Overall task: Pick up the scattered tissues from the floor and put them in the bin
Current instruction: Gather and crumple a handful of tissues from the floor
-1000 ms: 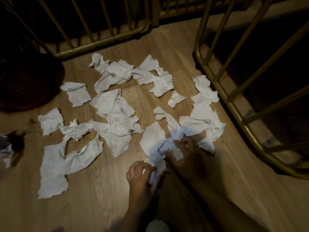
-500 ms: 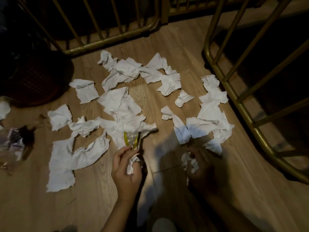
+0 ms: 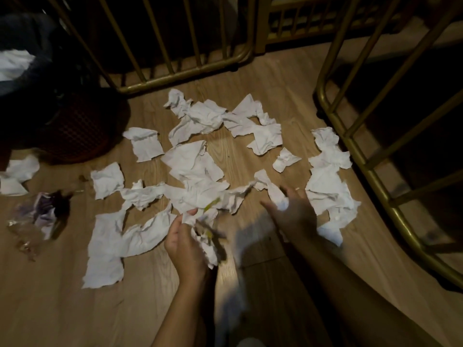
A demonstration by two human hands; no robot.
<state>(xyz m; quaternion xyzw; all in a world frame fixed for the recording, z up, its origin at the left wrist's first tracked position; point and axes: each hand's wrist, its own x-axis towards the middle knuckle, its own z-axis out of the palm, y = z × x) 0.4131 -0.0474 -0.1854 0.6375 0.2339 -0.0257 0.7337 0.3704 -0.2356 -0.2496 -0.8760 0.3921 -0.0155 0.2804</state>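
Note:
Several crumpled white tissues (image 3: 193,164) lie scattered over the wooden floor (image 3: 75,309). My left hand (image 3: 185,246) is closed around a wad of tissues (image 3: 206,242) with a yellow scrap in it, low in the middle of the view. My right hand (image 3: 293,214) hovers with fingers spread over a tissue strip (image 3: 269,187), a bit of white showing under the fingers. A dark mesh bin (image 3: 75,128) stands at the left, in shadow.
Gold metal railings (image 3: 185,73) run along the back, and another gold railing frame (image 3: 370,176) stands on the right. A crumpled purple and clear wrapper (image 3: 42,214) lies at the left. More tissue pieces (image 3: 17,174) sit beside the bin. White cloth (image 3: 12,66) shows at the upper left.
The wad passed into my left hand, which shifted left and stays closed on it. My right hand opened and moved up toward the tissue strip on the right. The view tilted up.

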